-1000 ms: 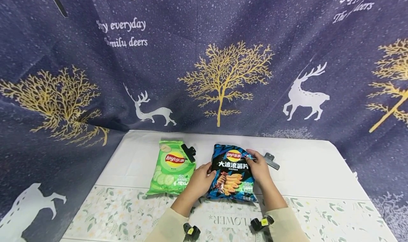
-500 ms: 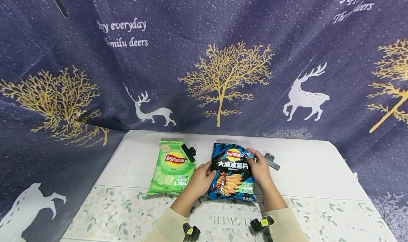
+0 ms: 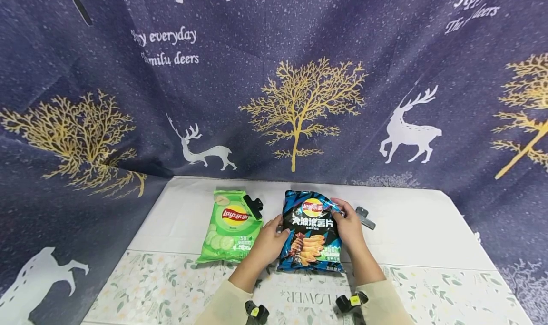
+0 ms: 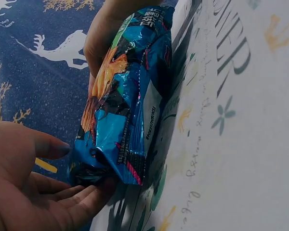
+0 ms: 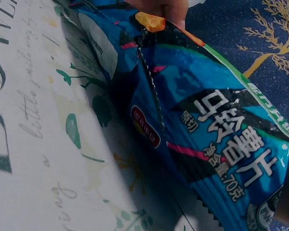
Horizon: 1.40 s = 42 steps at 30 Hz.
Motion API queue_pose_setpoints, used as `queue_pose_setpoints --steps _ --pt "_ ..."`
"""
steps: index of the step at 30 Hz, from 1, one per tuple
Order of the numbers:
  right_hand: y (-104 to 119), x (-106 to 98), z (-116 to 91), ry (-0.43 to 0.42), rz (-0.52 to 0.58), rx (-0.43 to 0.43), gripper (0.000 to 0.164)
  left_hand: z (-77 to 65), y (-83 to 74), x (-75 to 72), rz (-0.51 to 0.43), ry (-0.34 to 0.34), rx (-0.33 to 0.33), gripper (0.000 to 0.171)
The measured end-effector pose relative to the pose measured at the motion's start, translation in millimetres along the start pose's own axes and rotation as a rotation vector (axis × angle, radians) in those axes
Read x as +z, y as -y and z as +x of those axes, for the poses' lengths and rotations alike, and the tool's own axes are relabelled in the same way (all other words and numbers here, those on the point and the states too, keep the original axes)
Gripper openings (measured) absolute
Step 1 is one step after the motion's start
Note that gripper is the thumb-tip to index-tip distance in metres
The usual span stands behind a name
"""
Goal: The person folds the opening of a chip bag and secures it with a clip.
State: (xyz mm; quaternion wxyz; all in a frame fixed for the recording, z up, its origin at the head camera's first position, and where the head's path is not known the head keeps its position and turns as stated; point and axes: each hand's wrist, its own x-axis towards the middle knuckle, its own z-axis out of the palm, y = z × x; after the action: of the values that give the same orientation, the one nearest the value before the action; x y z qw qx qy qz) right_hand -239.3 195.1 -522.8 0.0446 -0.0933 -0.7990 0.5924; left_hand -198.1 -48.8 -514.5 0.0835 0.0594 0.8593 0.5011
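A blue and black Lay's bag of chips (image 3: 314,241) lies face up on the table, between both hands. My left hand (image 3: 269,243) holds its left edge, thumb on the front. The left wrist view shows the fingers of this hand (image 4: 29,178) curving under the side of the bag (image 4: 111,130). At the upper right edge, my right hand (image 3: 348,226) grips the bag, fingertips over its front. Seen from the right wrist, the bag's bottom seam (image 5: 154,91) faces the camera; most of the right hand is out of that view.
A green Lay's bag (image 3: 231,232) lies to the left, close to my left forearm, with a black clip (image 3: 254,206) on its upper right corner. Behind my right hand rests a grey clip (image 3: 365,217). A dark curtain (image 3: 274,101) hangs behind the table (image 3: 428,230).
The upper end of the blue bag has shifted slightly left and away from me. Both hands keep their hold and have barely moved.
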Motion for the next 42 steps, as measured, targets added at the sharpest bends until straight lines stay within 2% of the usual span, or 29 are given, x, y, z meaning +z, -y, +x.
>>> queue_pose_setpoints --steps 7,19,30,35,42 --pt "4.6 1.0 -2.5 -0.016 0.070 -0.030 0.036 3.0 4.1 1.2 -0.070 0.017 -0.003 0.065" --pt "11.7 -0.5 -7.3 -0.036 0.104 -0.053 0.038 2.2 1.5 -1.4 -0.079 0.033 -0.030 0.068" --pt "19.8 -0.7 -10.4 -0.047 0.190 -0.065 0.039 2.0 -1.4 -5.1 -0.102 0.050 -0.044 0.072" --pt "23.5 -0.9 -11.8 -0.043 0.228 -0.060 0.039 0.3 -2.9 -5.7 -0.080 0.025 -0.029 0.072" --pt "27.7 -2.1 -13.4 -0.048 0.225 -0.087 0.039 -0.1 -5.7 -6.8 -0.067 -0.028 -0.023 0.070"
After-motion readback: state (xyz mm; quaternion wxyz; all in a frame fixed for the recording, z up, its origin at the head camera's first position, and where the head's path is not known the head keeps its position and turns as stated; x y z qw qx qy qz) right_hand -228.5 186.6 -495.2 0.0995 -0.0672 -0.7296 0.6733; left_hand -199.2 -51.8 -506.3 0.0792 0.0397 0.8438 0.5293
